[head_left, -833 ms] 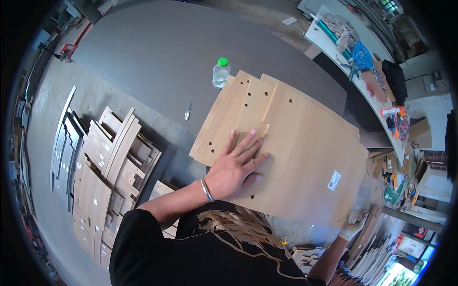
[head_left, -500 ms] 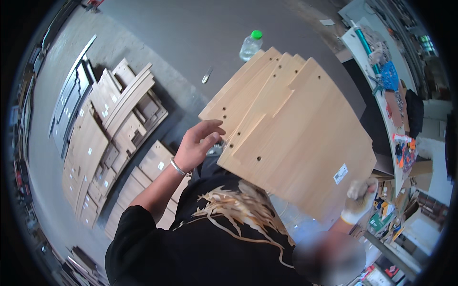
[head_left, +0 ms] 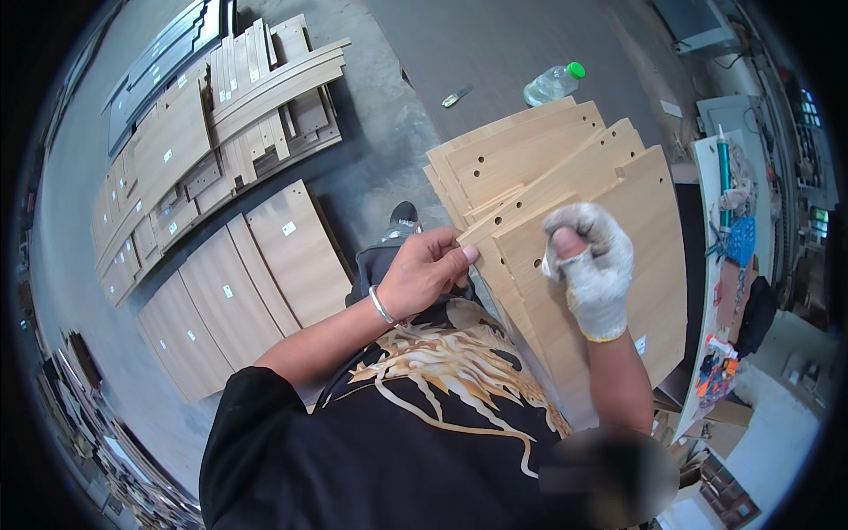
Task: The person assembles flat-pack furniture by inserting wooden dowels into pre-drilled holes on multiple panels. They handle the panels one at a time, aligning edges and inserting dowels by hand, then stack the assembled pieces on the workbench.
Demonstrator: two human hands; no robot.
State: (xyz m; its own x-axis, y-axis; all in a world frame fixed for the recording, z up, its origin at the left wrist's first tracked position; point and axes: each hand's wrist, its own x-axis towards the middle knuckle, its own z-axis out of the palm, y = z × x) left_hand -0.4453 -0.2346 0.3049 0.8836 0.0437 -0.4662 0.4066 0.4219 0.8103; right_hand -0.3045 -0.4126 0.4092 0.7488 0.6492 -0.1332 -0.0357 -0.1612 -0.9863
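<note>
Bare left hand [head_left: 433, 272] pinches the corner of a drilled wood-grain panel [head_left: 563, 180] ahead and rightward; gloved right hand [head_left: 590, 265], loosely curled, is over the top panel [head_left: 655, 238]. Panels look stiff, fairly heavy, smooth; best held by opposite edges.

Found on grey table [head_left: 495, 44]: wooden boards [head_left: 636, 238] in uneven stack at near edge, green-capped bottle [head_left: 548, 86] beyond, small metal tool [head_left: 457, 95] left of bottle. On white bench [head_left: 707, 190], right: teal tube [head_left: 724, 163].

Pale wooden panels [head_left: 649, 225], drilled near edges, stacked unevenly, fanned out
</note>
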